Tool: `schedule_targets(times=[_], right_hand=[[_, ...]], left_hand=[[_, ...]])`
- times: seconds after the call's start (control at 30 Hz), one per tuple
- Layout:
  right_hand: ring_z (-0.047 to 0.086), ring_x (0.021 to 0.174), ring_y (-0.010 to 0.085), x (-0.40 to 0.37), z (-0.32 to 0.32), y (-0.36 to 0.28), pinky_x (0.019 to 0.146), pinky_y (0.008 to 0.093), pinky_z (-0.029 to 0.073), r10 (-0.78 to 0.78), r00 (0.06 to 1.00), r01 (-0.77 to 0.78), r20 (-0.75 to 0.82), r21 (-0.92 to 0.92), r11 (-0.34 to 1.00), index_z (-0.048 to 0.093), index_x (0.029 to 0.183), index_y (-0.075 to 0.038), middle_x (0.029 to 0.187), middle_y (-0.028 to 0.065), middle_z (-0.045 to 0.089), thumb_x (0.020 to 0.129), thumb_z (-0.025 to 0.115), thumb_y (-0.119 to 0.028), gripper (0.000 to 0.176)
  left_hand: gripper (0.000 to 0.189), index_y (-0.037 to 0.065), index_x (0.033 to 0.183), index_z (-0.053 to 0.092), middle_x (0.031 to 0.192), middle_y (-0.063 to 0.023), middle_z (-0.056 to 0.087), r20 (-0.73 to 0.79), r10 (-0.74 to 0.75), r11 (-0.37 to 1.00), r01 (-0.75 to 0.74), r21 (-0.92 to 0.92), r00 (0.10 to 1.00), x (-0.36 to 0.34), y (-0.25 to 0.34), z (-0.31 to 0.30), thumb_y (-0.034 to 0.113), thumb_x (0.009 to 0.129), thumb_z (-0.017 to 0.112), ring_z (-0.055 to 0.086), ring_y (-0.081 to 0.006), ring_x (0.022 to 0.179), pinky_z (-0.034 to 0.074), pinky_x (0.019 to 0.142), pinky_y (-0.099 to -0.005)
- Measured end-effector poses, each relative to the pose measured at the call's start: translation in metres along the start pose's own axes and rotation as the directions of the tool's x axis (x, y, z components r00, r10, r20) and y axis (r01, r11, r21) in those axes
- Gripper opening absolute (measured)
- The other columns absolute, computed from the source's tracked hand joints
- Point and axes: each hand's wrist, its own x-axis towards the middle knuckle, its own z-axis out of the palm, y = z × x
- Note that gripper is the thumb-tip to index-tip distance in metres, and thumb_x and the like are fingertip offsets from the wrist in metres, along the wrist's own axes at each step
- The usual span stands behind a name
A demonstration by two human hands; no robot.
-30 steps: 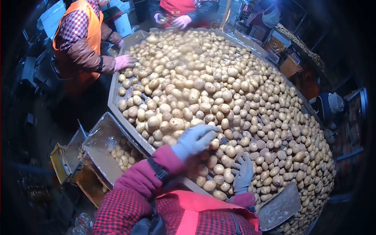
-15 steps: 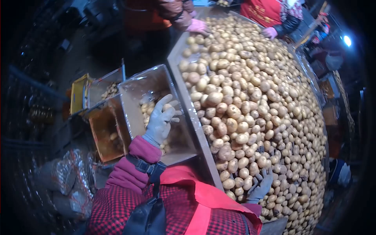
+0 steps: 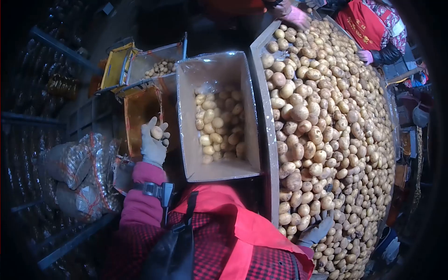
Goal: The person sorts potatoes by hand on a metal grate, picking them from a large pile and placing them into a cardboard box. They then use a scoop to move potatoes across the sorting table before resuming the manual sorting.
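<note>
My left hand point(image 3: 154, 147), in a grey glove, is closed around a small potato point(image 3: 157, 132). It is held above the near end of an orange-brown crate point(image 3: 140, 109), left of the lined cardboard box point(image 3: 218, 173). Inside that box lie several pale potatoes point(image 3: 208, 115). My right hand point(image 3: 316, 231), gloved too, lies at the near edge of the big potato heap point(image 3: 322, 140), its fingers apart among the potatoes. No potato shows clearly in its grasp.
The sorting table's raised rim point(image 3: 270, 140) separates box from heap. A yellow crate point(image 3: 115, 67) and another bin with small potatoes point(image 3: 161, 68) stand farther off. Filled sacks point(image 3: 84, 175) lie at left. Across the table, a co-worker's pink-gloved hand point(image 3: 297, 17) and a red-aproned person point(image 3: 361, 25) appear.
My left hand has moved left, from above the cardboard box to the orange-brown crate, still holding the potato. The view has shifted left. My right hand stays at the heap.
</note>
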Motion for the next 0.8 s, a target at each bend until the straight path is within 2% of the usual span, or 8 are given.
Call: schedule_targets(times=[0.13, 0.33, 0.47, 0.53, 0.6, 0.63, 0.77, 0.8], right_hand=[[0.055, 0.132, 0.0315, 0.0, 0.002, -0.003, 0.102, 0.0382, 0.048, -0.011, 0.999, 0.01, 0.036, 0.024, 1.0, 0.031, 0.159, 0.0, 0.157, 0.0228, 0.043, 0.108, 0.04, -0.041, 0.066], [0.057, 0.128, 0.0312, 0.001, 0.002, 0.002, 0.099, 0.0378, 0.049, -0.016, 1.0, 0.016, -0.005, 0.004, 1.0, 0.034, 0.157, 0.001, 0.154, 0.0236, 0.046, 0.108, 0.043, -0.041, 0.066], [0.058, 0.127, 0.0307, 0.0, 0.008, -0.001, 0.097, 0.0376, 0.05, -0.035, 0.999, 0.035, -0.016, 0.005, 0.999, 0.035, 0.156, 0.001, 0.152, 0.0231, 0.047, 0.107, 0.043, -0.041, 0.065], [0.057, 0.128, 0.0301, -0.001, 0.012, -0.004, 0.101, 0.039, 0.049, -0.024, 1.0, 0.024, -0.009, -0.015, 1.0, 0.036, 0.155, 0.001, 0.152, 0.0232, 0.047, 0.108, 0.043, -0.042, 0.065], [0.056, 0.13, 0.0308, 0.0, 0.013, -0.006, 0.104, 0.0402, 0.049, -0.028, 1.0, 0.027, -0.01, -0.028, 0.999, 0.036, 0.156, 0.001, 0.152, 0.0235, 0.047, 0.108, 0.042, -0.043, 0.065], [0.054, 0.134, 0.031, 0.001, 0.01, -0.005, 0.108, 0.0411, 0.047, 0.014, 1.0, -0.014, 0.01, 0.02, 1.0, 0.041, 0.153, 0.002, 0.154, 0.0226, 0.045, 0.108, 0.044, -0.041, 0.061], [0.057, 0.131, 0.0253, 0.028, -0.039, 0.058, 0.103, 0.0361, 0.05, -0.243, 0.97, 0.211, -0.015, -0.442, 0.872, 0.045, 0.152, -0.001, 0.15, 0.0161, 0.052, 0.109, 0.044, -0.036, 0.056], [0.06, 0.125, 0.0228, 0.026, -0.042, 0.056, 0.097, 0.0328, 0.052, -0.223, 0.974, 0.184, -0.035, -0.449, 0.875, 0.046, 0.152, -0.002, 0.148, 0.0153, 0.054, 0.109, 0.045, -0.034, 0.053]], left_hand=[[0.053, 0.021, 0.147, 0.055, 0.122, -0.014, 0.067, -0.028, -0.079, 0.997, 0.078, -0.018, 0.997, -0.002, 0.001, -0.006, 0.048, 0.102, 0.061, 0.065, -0.0198, 0.081, 0.05, 0.063, -0.0276], [0.046, 0.02, 0.146, 0.056, 0.121, -0.0152, 0.066, 0.06, 0.058, 0.991, -0.064, 0.117, 0.997, 0.022, -0.014, -0.058, 0.033, 0.102, 0.063, 0.066, -0.0222, 0.084, 0.052, 0.066, -0.0301], [0.046, 0.017, 0.143, 0.058, 0.117, -0.0095, 0.067, -0.4, 0.219, 0.966, -0.139, 0.22, 0.89, 0.003, 0.013, -0.097, 0.035, 0.101, 0.065, 0.065, -0.0202, 0.085, 0.051, 0.068, -0.0291], [0.045, 0.017, 0.141, 0.059, 0.115, -0.0061, 0.066, -0.508, 0.322, 0.927, -0.157, 0.342, 0.799, -0.007, 0.018, -0.135, 0.035, 0.1, 0.066, 0.063, -0.0185, 0.086, 0.049, 0.069, -0.029], [0.046, 0.017, 0.143, 0.057, 0.116, -0.0041, 0.065, -0.483, 0.463, 0.837, -0.188, 0.514, 0.744, -0.02, 0.011, -0.18, 0.032, 0.1, 0.065, 0.062, -0.0184, 0.09, 0.049, 0.072, -0.0303], [0.048, 0.017, 0.146, 0.055, 0.117, -0.0037, 0.064, -0.557, 0.373, 0.902, -0.149, 0.406, 0.742, -0.031, 0.016, -0.181, 0.03, 0.101, 0.063, 0.062, -0.0177, 0.094, 0.049, 0.075, -0.0317], [0.042, 0.015, 0.149, 0.054, 0.099, 0.0027, 0.057, -0.415, 0.437, 0.875, -0.271, 0.401, 0.798, -0.037, 0.008, -0.203, 0.023, 0.107, 0.051, 0.055, -0.0121, 0.081, 0.045, 0.066, -0.027], [0.041, 0.014, 0.148, 0.056, 0.099, 0.0017, 0.056, -0.317, 0.446, 0.85, -0.285, 0.444, 0.837, -0.026, 0.005, -0.241, 0.021, 0.107, 0.051, 0.053, -0.0114, 0.079, 0.043, 0.063, -0.0248]])
